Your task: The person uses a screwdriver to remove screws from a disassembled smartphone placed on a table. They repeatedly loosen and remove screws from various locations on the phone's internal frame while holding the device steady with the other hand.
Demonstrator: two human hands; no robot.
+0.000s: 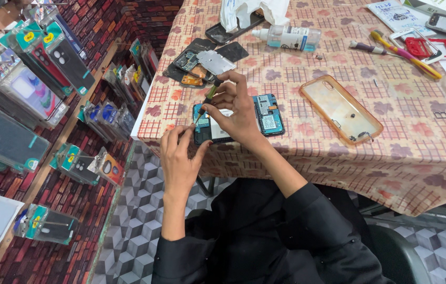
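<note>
An opened phone (267, 115) with its blue circuit boards exposed lies at the table's near edge. My right hand (236, 108) holds a small screwdriver (208, 99) with a yellow-green grip, its tip pointing down at the phone's left end. My left hand (180, 158) rests at the table edge, its fingers pinching the phone's left corner beside the screwdriver tip. My right hand covers the phone's middle part.
An orange clear phone case (341, 109) lies to the right. Loose phone parts (202, 62), a clear bottle (288, 37), more screwdrivers (404, 52) and a red frame (433, 48) sit farther back on the patterned tablecloth (401, 152). Packaged phone cases (33, 79) hang on the brick wall at left.
</note>
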